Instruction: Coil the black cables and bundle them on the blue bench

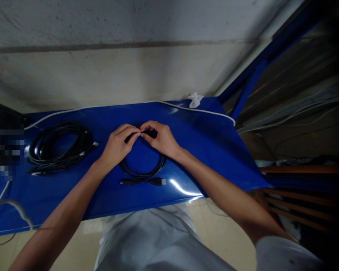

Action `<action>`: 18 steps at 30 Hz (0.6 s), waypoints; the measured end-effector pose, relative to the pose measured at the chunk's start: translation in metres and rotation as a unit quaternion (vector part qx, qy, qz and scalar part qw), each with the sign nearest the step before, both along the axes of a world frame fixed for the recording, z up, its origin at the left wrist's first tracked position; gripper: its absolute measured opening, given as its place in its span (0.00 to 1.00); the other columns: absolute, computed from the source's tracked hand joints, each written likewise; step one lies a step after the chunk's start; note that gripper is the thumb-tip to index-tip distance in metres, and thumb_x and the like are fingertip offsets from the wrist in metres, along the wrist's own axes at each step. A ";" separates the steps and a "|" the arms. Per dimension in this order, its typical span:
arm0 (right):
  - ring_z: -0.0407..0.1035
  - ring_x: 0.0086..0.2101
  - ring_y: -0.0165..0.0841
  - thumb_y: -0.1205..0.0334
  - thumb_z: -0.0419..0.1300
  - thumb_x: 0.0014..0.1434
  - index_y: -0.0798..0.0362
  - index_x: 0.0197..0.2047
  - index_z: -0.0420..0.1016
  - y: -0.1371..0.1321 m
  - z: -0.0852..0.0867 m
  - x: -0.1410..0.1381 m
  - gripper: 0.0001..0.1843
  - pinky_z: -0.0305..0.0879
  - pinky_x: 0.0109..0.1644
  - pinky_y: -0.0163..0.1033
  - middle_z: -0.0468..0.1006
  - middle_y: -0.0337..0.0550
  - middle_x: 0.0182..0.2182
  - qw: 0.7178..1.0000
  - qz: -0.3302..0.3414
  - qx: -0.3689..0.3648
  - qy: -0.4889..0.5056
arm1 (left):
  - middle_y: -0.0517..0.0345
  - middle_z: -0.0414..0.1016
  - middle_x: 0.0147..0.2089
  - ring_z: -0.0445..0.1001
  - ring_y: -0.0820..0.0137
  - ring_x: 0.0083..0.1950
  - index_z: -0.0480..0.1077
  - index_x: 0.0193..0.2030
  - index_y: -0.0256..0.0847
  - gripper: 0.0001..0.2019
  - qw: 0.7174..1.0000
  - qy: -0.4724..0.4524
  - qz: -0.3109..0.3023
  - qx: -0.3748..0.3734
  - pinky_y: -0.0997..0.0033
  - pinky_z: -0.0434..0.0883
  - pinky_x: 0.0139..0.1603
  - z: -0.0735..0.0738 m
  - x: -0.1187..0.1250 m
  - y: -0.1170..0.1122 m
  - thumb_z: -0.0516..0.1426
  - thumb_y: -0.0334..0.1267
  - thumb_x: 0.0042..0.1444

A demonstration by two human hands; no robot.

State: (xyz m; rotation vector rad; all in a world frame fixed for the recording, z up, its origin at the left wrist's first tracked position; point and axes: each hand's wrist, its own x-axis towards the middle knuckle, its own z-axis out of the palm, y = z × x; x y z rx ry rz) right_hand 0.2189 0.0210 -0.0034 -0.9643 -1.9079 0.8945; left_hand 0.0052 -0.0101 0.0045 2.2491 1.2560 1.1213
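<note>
A coiled black USB cable [143,174] lies on the blue table cover [209,150] in front of me, its two plug ends sticking out at the near side. My left hand [118,145] and my right hand [159,137] meet at the far side of the coil. Both pinch the top of the loop with fingertips pressed together. What sits between the fingertips beyond the cable is too dark to make out.
A larger bundle of black cables [59,148] rests to the left on the cover. A crumpled white scrap [195,99] lies at the far edge. Grey cables [8,207] hang at the near left. Wooden slats and loose wires [299,109] fill the right side.
</note>
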 end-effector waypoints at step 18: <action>0.79 0.43 0.38 0.61 0.67 0.72 0.49 0.44 0.84 0.000 0.001 -0.001 0.04 0.70 0.53 0.44 0.88 0.42 0.42 1.000 0.001 0.021 -0.005 | 0.54 0.83 0.44 0.81 0.62 0.47 0.78 0.48 0.43 0.06 0.997 0.057 0.023 0.042 0.59 0.76 0.54 0.000 0.000 0.002 0.58 0.35 0.75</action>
